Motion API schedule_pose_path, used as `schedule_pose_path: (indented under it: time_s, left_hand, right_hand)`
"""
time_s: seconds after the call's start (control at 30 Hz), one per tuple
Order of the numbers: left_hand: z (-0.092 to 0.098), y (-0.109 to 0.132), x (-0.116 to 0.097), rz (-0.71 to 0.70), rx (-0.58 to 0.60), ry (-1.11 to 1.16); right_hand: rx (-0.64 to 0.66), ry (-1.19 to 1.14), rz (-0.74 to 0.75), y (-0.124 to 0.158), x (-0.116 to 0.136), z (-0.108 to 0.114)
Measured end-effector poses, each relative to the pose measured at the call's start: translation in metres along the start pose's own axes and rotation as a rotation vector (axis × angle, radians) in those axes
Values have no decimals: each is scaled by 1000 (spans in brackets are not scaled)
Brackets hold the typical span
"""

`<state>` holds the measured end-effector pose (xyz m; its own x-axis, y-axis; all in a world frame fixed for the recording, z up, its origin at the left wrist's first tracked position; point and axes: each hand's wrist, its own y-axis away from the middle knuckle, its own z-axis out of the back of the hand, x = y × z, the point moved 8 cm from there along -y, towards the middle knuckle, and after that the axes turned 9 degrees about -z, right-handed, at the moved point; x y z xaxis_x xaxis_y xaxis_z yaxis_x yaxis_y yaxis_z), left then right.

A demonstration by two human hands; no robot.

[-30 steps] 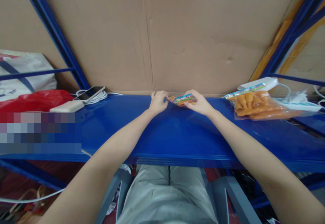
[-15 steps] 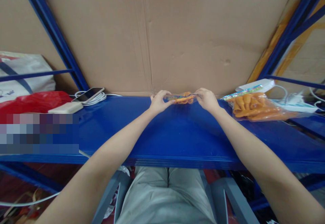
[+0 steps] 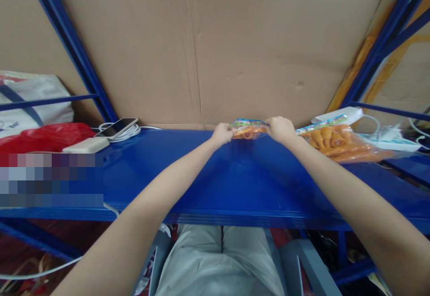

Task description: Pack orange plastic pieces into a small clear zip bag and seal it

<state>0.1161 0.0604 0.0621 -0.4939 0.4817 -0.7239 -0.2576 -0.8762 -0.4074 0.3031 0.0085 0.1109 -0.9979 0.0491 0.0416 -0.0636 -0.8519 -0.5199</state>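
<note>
Between my hands is a clear plastic bag [image 3: 249,131] with a colourful printed top strip and orange pieces inside. My left hand [image 3: 222,135] is closed on the bag's left side. At its upper right corner, my right hand [image 3: 279,129] grips the bag, the fingertips partly hidden behind the hand. The bag is held near the back of the blue shelf [image 3: 235,175]. Just right of my right forearm lies a second clear bag [image 3: 339,141], filled with orange horn-shaped pieces and bearing a similar printed strip; the forearm covers part of it.
On the left lie a phone [image 3: 117,127] on a coiled white cable [image 3: 129,132], a white power bank [image 3: 86,145] and a red plastic bag [image 3: 50,135]. A cardboard sheet [image 3: 251,54] closes the back. White boxes and cables sit at the right, beside a blue upright [image 3: 372,58].
Both hands have moved a little to the right with the bag. Its printed strip now faces up more plainly, and the left hand's fingers have closed in on its edge.
</note>
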Motion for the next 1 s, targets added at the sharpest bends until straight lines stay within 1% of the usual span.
schedule_pose_path:
  time_s: [0.07, 0.13, 0.2, 0.27, 0.37, 0.43, 0.5, 0.53, 0.63, 0.7, 0.73, 0.77, 0.83, 0.9, 1.0]
  left_hand:
    - [-4, -7, -5, 87, -74, 207]
    - [-10, -14, -12, 127, -98, 340]
    - [-13, -19, -20, 129, -98, 382]
    - [-11, -22, -27, 95, -112, 384]
    - [-2, -21, -33, 60, -122, 390]
    - [0, -19, -35, 82, -72, 407]
    - [4, -17, -36, 104, -26, 439]
    - [6, -16, -37, 109, -16, 456]
    - [10, -15, -36, 166, 17, 498]
    - [10, -16, -35, 230, 55, 524]
    - [10, -17, -36, 242, 56, 544]
    - [12, -19, -38, 232, 44, 565]
    - [17, -23, -45, 182, 11, 586]
    - [21, -24, -48, 154, 2, 569]
    - [24, -23, -44, 166, 16, 549]
  right_hand:
    - [-95, -75, -60, -12, -11, 5]
    - [-180, -187, -109, -24, -25, 5]
    - [-218, -305, -126, -36, -37, 0]
    - [-257, -432, -142, -45, -50, -3]
    - [-336, -568, -182, -50, -64, 3]
    - [-355, -635, -202, -49, -66, 10]
    - [-312, -741, -241, -48, -66, 15]
    - [-265, -816, -280, -48, -65, 15]
    - [-57, -1071, -431, -49, -61, 6]
    - [45, -1225, -469, -51, -54, 2]
    - [57, -1292, -458, -53, -50, 3]
    - [39, -1350, -435, -56, -47, 5]
    - [-37, -1421, -403, -60, -45, 11]
    - [-72, -1426, -413, -63, -45, 14]
    - [-32, -1391, -409, -65, -41, 14]
